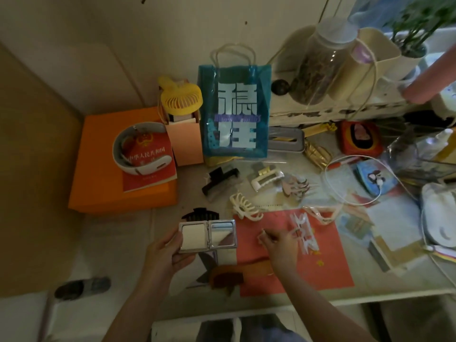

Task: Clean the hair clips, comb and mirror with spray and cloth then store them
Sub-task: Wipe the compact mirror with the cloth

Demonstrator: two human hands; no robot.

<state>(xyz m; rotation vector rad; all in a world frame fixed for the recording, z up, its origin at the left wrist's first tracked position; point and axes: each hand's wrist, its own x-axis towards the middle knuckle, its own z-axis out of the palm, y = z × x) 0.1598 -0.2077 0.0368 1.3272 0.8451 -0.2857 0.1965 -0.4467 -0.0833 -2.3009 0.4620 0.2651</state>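
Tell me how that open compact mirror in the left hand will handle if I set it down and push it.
The compact mirror looks rigid with a metal frame, so it should slide rather than flex. Its two hinged halves lie open flat; a push on one edge may fold it. The glass faces look fragile and smooth, probably slippery in the left hand.

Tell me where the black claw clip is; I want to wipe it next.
In the head view the black claw clip lies on the table left of centre, just below the blue bag, left of the white clip.
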